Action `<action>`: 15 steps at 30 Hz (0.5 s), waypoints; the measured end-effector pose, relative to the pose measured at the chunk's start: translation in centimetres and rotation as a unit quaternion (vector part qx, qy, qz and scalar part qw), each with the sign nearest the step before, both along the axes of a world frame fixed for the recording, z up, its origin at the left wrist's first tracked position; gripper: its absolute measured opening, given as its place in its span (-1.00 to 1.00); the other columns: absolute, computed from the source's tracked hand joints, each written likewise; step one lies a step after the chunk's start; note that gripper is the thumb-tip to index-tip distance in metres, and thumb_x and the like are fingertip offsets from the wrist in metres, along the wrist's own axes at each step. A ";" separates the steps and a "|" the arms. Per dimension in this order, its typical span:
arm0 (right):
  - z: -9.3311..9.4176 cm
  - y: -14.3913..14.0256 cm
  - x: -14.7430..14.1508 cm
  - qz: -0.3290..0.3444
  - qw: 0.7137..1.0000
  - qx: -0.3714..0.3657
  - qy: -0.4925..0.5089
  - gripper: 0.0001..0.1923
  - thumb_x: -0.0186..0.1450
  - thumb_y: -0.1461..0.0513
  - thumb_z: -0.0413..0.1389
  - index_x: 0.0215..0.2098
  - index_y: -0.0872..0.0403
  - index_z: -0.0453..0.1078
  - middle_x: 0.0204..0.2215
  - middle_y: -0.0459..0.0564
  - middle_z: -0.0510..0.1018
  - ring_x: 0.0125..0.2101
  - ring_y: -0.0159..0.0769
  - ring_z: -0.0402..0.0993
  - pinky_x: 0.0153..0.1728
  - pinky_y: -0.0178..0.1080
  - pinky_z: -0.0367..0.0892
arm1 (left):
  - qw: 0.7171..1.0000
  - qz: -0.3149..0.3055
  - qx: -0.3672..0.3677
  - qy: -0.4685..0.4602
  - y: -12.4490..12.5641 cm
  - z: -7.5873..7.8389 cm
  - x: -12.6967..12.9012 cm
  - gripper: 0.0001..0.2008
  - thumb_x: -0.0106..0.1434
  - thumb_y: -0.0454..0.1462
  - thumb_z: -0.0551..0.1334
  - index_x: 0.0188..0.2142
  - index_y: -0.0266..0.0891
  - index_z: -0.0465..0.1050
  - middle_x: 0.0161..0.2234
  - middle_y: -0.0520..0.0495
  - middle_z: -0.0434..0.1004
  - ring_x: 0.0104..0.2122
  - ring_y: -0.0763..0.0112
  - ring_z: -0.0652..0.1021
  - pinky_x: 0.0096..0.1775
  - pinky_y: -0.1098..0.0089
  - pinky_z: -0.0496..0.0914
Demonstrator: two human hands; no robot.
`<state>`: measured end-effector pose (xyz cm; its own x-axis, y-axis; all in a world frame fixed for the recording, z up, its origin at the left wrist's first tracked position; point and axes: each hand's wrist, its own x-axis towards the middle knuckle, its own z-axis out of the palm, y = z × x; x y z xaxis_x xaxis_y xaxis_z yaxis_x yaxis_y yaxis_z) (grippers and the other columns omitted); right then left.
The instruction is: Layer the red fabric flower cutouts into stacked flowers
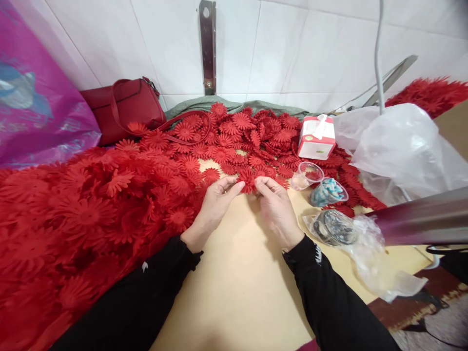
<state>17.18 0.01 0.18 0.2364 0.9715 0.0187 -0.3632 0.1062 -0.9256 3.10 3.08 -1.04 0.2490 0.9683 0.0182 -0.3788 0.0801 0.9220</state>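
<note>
Between my two hands a red flower [247,181] with many narrow petals is held just above the table. My left hand [219,197] pinches its left petals between thumb and forefinger. On the opposite side my right hand [273,202] grips the right petals the same way. Behind the fingers lies a spread of similar red flowers [223,127]. A deep heap of them [84,214] fills the left side, close to my left sleeve. What sits at the flower's centre is too small to make out.
To the right stand a tissue box [317,138], a clear cup [307,175], a cup with blue and white pieces [328,191] and a bagged dark roll [334,227]. A metallic cylinder [424,217] juts in at the right. A red handbag [135,105] rests by the tiled wall.
</note>
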 end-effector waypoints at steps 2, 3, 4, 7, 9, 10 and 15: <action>0.1 0.2 0.1 -0.018 0.998 -0.006 0.060 -0.71 0.07 0.07 0.47 -0.41 0.01 0.51 -0.41 -0.19 0.49 -0.40 -0.42 0.34 -0.29 -0.32 0.32 | 0.999 -0.013 -0.027 -0.026 0.0 -0.2 0.0 -0.73 0.16 -0.14 0.49 -0.27 -0.24 0.54 -0.28 0.04 0.59 -0.31 0.48 0.55 -0.15 0.40 0.45; 0.1 0.3 0.3 -0.028 0.997 -0.004 0.073 -0.69 0.05 0.08 0.48 -0.42 0.01 0.49 -0.40 -0.19 0.50 -0.39 -0.42 0.35 -0.28 -0.33 0.33 | 0.999 -0.011 -0.035 -0.038 0.0 -0.3 0.0 -0.73 0.16 -0.15 0.49 -0.26 -0.23 0.54 -0.26 0.03 0.59 -0.28 0.47 0.56 -0.11 0.39 0.47; 0.0 0.5 0.5 -0.036 0.997 0.000 0.075 -0.68 0.05 0.08 0.48 -0.42 0.00 0.47 -0.40 -0.19 0.51 -0.38 -0.42 0.36 -0.26 -0.32 0.34 | 0.998 -0.003 -0.036 -0.046 0.0 -0.4 0.0 -0.73 0.17 -0.15 0.49 -0.26 -0.23 0.53 -0.25 0.03 0.59 -0.25 0.46 0.57 -0.06 0.37 0.47; -0.6 1.1 1.4 -0.057 0.997 0.020 0.053 -0.65 0.09 0.04 0.45 -0.39 -0.01 0.41 -0.35 -0.17 0.53 -0.35 -0.39 0.41 -0.22 -0.28 0.38 | 0.997 0.044 -0.026 -0.061 0.3 -0.6 0.0 -0.73 0.16 -0.15 0.49 -0.27 -0.21 0.51 -0.23 0.03 0.58 -0.19 0.45 0.57 0.02 0.34 0.47; -1.3 1.5 2.0 -0.068 0.997 0.024 0.031 -0.63 0.11 0.01 0.42 -0.36 -0.02 0.37 -0.32 -0.15 0.53 -0.35 -0.37 0.43 -0.22 -0.25 0.39 | 0.995 0.069 -0.022 -0.071 0.4 -0.8 0.0 -0.72 0.16 -0.15 0.50 -0.28 -0.21 0.48 -0.23 0.05 0.56 -0.20 0.46 0.56 0.01 0.33 0.47; -1.6 1.6 2.2 -0.077 0.997 0.022 0.018 -0.62 0.13 0.00 0.40 -0.34 -0.02 0.35 -0.32 -0.15 0.53 -0.36 -0.37 0.43 -0.23 -0.25 0.40 | 0.994 0.076 -0.021 -0.073 0.5 -0.8 0.1 -0.72 0.16 -0.15 0.49 -0.29 -0.21 0.47 -0.24 0.05 0.55 -0.20 0.46 0.55 0.01 0.33 0.47; -0.2 0.4 0.8 -0.166 0.976 0.074 -0.121 -0.73 0.35 -0.01 0.23 -0.13 -0.04 0.41 -0.24 -0.06 0.60 -0.24 -0.27 0.53 -0.10 -0.14 0.48 | 0.995 0.091 0.003 -0.033 0.4 -1.0 0.2 -0.71 0.17 -0.13 0.48 -0.25 -0.21 0.47 -0.23 0.03 0.54 -0.21 0.43 0.54 0.00 0.30 0.46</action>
<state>18.01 0.37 0.03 0.5098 0.8240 0.2471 -0.0587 0.3199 -0.9456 3.29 3.52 -2.03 0.0679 0.9971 0.0350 -0.4465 -0.0010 0.8948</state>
